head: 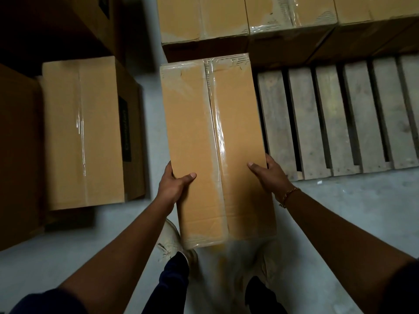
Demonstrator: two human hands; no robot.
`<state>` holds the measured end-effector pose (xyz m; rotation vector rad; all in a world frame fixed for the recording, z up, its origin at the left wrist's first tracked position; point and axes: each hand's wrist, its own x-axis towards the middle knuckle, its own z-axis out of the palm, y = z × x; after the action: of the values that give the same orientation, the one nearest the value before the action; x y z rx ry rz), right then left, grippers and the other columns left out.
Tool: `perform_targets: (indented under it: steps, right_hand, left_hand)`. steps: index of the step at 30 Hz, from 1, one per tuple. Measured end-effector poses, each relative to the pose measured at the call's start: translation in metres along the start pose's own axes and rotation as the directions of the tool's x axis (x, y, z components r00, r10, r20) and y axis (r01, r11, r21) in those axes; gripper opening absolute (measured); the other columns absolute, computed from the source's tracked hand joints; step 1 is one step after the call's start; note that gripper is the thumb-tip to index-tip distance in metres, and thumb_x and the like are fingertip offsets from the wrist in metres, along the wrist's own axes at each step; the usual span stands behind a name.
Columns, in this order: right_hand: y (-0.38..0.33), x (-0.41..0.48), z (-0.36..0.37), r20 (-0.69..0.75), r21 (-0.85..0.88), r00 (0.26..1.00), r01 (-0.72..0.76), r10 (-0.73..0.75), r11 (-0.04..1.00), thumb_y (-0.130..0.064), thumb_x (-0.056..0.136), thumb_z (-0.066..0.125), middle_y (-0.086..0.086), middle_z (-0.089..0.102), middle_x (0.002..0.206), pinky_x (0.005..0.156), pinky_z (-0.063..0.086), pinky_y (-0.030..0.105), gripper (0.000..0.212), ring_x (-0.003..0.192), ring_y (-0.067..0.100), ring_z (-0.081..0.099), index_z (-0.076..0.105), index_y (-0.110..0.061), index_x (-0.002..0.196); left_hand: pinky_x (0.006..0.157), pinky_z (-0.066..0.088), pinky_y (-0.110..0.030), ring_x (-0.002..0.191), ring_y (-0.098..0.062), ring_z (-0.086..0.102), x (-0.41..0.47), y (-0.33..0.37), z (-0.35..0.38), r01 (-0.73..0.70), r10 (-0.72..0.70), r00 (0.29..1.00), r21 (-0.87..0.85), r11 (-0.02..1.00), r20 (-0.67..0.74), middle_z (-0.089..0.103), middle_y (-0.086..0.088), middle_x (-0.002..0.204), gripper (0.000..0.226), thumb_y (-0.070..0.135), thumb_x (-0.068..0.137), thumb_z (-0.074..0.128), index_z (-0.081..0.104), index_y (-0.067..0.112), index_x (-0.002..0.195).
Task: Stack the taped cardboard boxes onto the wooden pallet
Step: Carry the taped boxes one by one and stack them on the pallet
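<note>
The left hand (174,184) grips the near left edge of a long taped box (215,143), thumb lying flat on the top face and the other fingers curled down the side, out of sight. The right hand (269,175) clasps the opposite long edge the same way, thumb on top and fingers wrapped over the side, with a gold bracelet (288,196) at its wrist. Between the two thumbs a strip of clear tape runs along the box's centre seam, away from the person. The box is held lengthwise in front of the body. Its far end reaches toward the near left corner of the wooden pallet (340,121), though whether it touches there is hard to tell. Beyond the fingertips, along the pallet's far side, a row of taped boxes (290,17) already sits side by side. Bare grey slats lie just right of the right hand. Well left of the left hand a larger carton (84,132) stands on the concrete floor (340,211). Below the held box a pale shoe (170,241) shows, somewhat blurred.
</note>
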<state>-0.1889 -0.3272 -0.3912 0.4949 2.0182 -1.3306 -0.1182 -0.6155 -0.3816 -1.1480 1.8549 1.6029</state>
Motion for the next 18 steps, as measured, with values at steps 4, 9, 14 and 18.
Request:
perform_targets:
  steps: [4,9,14,18]
  right_hand:
    - [-0.003,0.004,-0.002,-0.008,0.004,1.000,0.008,-0.008,1.000,-0.035,0.097,0.069,-0.002,0.066,0.133,0.104,0.052,0.039,0.053,0.121,0.018,0.063,0.053,-0.023,0.146]
    - [-0.015,0.018,-0.007,-0.013,-0.022,0.999,0.033,-0.034,0.999,-0.051,0.087,0.071,-0.003,0.063,0.138,0.110,0.049,0.045,0.068,0.126,0.018,0.060,0.051,-0.026,0.147]
    - [-0.021,0.029,-0.006,-0.001,-0.007,1.000,0.029,-0.029,1.000,-0.069,0.071,0.067,-0.005,0.062,0.141,0.112,0.047,0.048,0.088,0.131,0.019,0.057,0.051,-0.030,0.148]
    - [-0.024,0.034,-0.003,-0.005,0.001,0.999,0.034,-0.034,0.999,-0.059,0.082,0.070,-0.003,0.061,0.142,0.113,0.046,0.049,0.076,0.132,0.020,0.056,0.051,-0.027,0.148]
  left_hand:
    - [0.093,0.051,-0.037,0.112,-0.020,0.063,0.002,0.006,0.000,-0.026,0.026,1.000,-0.030,0.999,0.006,0.065,0.003,0.129,0.068,0.024,0.086,0.081,0.047,0.026,0.145]
    - [0.097,0.053,-0.041,0.112,-0.019,0.064,0.014,0.021,0.001,-0.039,0.039,0.999,-0.042,0.998,0.002,0.067,0.005,0.127,0.064,0.024,0.087,0.081,0.049,0.029,0.142]
    - [0.098,0.053,-0.044,0.112,-0.021,0.064,0.024,0.033,-0.003,-0.036,0.036,0.999,-0.020,0.999,0.003,0.066,0.004,0.127,0.063,0.026,0.087,0.081,0.049,0.028,0.142]
    - [0.094,0.051,-0.039,0.109,-0.019,0.062,0.028,0.041,-0.005,-0.040,0.040,0.999,-0.004,0.999,0.008,0.063,0.005,0.124,0.065,0.025,0.088,0.079,0.047,0.028,0.144]
